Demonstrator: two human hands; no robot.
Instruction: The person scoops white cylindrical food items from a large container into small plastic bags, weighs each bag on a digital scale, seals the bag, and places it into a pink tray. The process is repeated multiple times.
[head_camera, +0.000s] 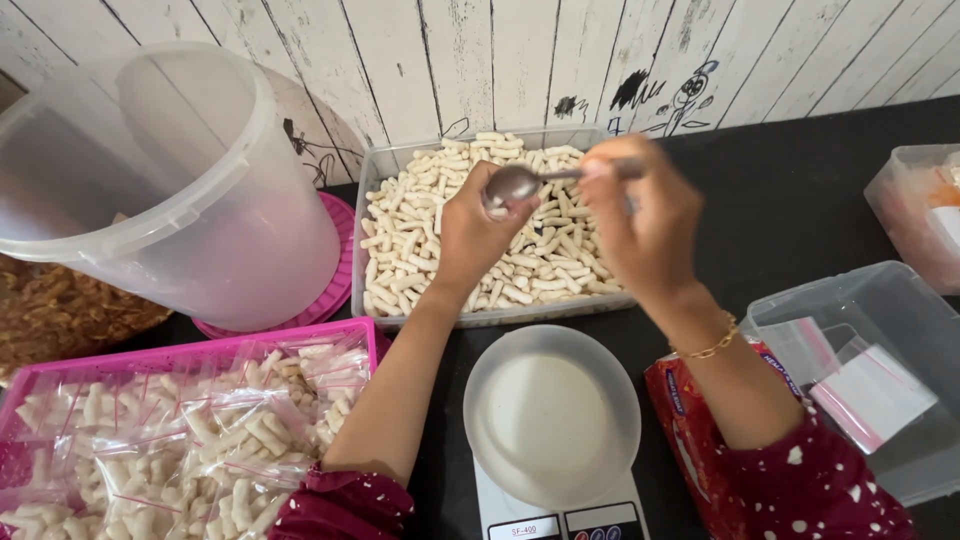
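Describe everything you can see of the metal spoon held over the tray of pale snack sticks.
The spoon is shiny grey metal with a rounded bowl and a thin handle. It lies roughly level above the clear tray of pale snack sticks. The right hand grips the handle's end, which is blurred, while the left hand touches the bowl with its fingers. The bowl's rounded surface shows; whether it carries anything cannot be seen.

A small home food-packing station is indicated. A black desk (800, 200) is set against a whitewashed plank wall (450, 60) marked with childlike scribbles (680, 100). A clear tub of pale snack sticks (480, 240), a kitchen scale (555, 500), a pink basket of filled zip bags (180, 440) and a box of empty bags (870, 390) are noted.
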